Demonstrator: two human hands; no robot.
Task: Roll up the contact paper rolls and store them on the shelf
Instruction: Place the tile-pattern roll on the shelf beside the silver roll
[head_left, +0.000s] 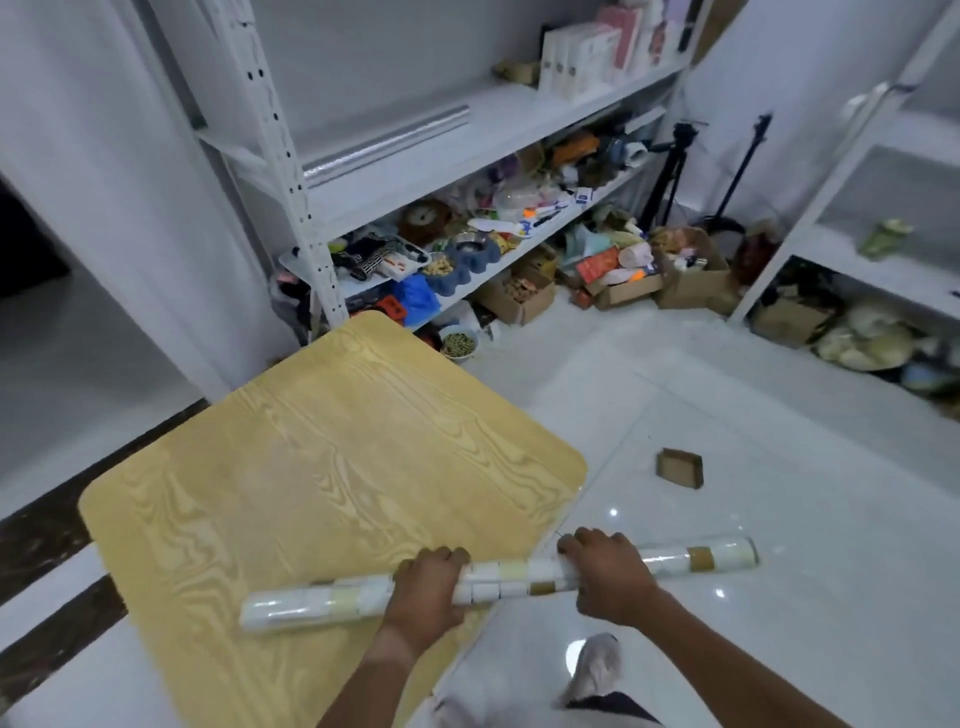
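A rolled-up contact paper roll (511, 576) with a white, cream and brown tile pattern lies across the near corner of the wooden table (322, 467), its right end out over the floor. My left hand (428, 590) grips it near the middle. My right hand (605, 571) is closed on it further right. A silver contact paper roll (384, 145) lies on the white shelf (493, 124) at the back.
The lower shelf levels (467, 244) are crowded with clutter. Cardboard boxes (685, 280) stand on the floor beyond the table. A small brown box (679, 467) lies on the white tiles. A second white shelf unit (857, 234) stands right. My foot (597, 670) is below the roll.
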